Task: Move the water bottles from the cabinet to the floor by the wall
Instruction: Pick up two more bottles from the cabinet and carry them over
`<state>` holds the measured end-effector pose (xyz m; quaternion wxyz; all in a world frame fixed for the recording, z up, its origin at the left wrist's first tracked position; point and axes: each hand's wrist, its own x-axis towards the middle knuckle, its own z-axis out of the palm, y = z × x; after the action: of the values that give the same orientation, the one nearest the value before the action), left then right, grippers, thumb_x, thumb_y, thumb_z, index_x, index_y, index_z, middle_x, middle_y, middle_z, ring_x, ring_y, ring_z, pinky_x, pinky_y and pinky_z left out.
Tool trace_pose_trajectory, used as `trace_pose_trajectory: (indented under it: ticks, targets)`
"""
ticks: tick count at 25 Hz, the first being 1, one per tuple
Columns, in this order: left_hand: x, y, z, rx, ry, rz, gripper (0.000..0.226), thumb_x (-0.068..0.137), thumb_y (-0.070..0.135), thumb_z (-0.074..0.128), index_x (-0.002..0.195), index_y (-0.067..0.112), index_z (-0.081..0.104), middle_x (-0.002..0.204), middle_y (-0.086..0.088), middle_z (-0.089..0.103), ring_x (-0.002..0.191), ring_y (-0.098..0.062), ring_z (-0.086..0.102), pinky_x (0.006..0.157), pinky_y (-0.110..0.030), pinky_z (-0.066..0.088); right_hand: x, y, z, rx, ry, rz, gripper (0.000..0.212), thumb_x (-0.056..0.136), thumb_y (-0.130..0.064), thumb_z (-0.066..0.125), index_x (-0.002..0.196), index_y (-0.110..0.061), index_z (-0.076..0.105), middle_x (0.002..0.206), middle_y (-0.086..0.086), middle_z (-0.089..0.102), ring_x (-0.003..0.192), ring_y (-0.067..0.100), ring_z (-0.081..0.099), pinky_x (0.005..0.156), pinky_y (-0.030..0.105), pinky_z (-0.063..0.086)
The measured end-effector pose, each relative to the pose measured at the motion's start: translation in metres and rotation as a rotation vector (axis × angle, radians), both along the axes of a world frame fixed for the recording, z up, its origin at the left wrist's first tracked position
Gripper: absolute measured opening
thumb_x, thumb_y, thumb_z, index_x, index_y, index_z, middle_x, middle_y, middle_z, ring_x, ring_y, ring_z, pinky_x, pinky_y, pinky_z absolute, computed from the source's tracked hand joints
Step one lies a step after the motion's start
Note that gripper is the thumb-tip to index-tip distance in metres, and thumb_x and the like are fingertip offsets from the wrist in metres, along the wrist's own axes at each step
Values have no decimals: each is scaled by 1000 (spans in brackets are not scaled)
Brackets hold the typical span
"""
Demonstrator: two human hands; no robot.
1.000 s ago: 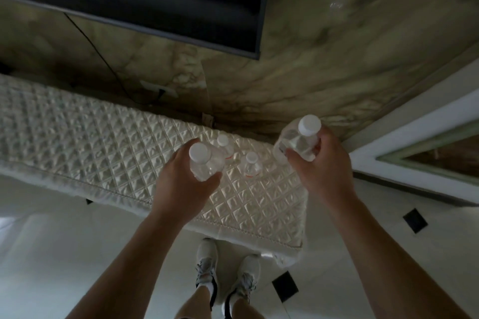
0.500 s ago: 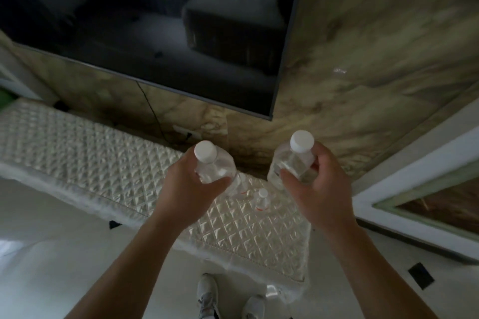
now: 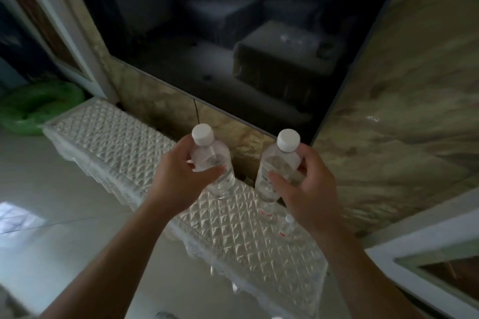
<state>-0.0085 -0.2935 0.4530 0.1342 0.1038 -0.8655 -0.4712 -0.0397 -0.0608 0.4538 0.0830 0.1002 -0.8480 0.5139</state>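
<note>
My left hand point(image 3: 178, 179) grips a clear water bottle point(image 3: 212, 160) with a white cap, held up above the cabinet. My right hand point(image 3: 308, 189) grips a second clear water bottle point(image 3: 277, 166) with a white cap, a little to the right. Both bottles are upright and lifted off the cabinet top point(image 3: 233, 228), which is covered by a quilted white cloth. Two more small bottles point(image 3: 286, 226) still stand on the cloth under my right hand, partly hidden by it.
A large dark TV screen point(image 3: 233, 46) hangs on the marble wall point(image 3: 401, 111) above the cabinet. A green plastic bag point(image 3: 36, 106) lies at the far left end. White tiled floor point(image 3: 51, 202) runs in front of the cabinet; a white frame point(image 3: 414, 241) is at right.
Both hands have raised their bottles higher off the cabinet. The view has tilted up and turned left, so more of the TV and the cabinet's left end show and my feet have left the frame.
</note>
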Motion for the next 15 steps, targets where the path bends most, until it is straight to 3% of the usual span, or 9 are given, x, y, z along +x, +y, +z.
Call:
trace_pose_trajectory:
  ticks: [3, 7, 12, 15]
  targets:
    - [13, -42, 5, -3, 27, 55, 60, 68, 39, 84, 121, 37, 56, 100, 22, 64, 93, 1, 63, 77, -23, 52, 0, -45, 9, 12, 33, 63, 47, 75, -32, 79, 116, -35, 56, 103, -17, 65, 95, -3, 61, 77, 14, 49]
    - [31, -112, 6, 19, 51, 108, 65, 62, 48, 80, 122, 36, 56, 104, 19, 66, 97, -2, 65, 84, -35, 57, 5, -117, 20, 19, 42, 140, 43, 76, -32, 78, 105, -49, 51, 98, -23, 63, 93, -9, 59, 72, 3, 44]
    - [47, -203, 9, 56, 125, 183, 72, 58, 55, 78, 124, 34, 58, 106, 16, 67, 99, -4, 65, 85, -39, 58, 7, -218, 19, 4, 17, 195, 56, 76, -38, 77, 126, -30, 54, 113, -16, 64, 101, -5, 59, 82, 18, 49]
    - [56, -254, 10, 63, 155, 220, 72, 58, 51, 80, 124, 32, 58, 106, 15, 67, 99, -5, 65, 85, -40, 58, 8, -275, 19, -7, 37, 232, 55, 75, -40, 76, 124, -30, 55, 110, -16, 65, 97, -5, 60, 76, 15, 48]
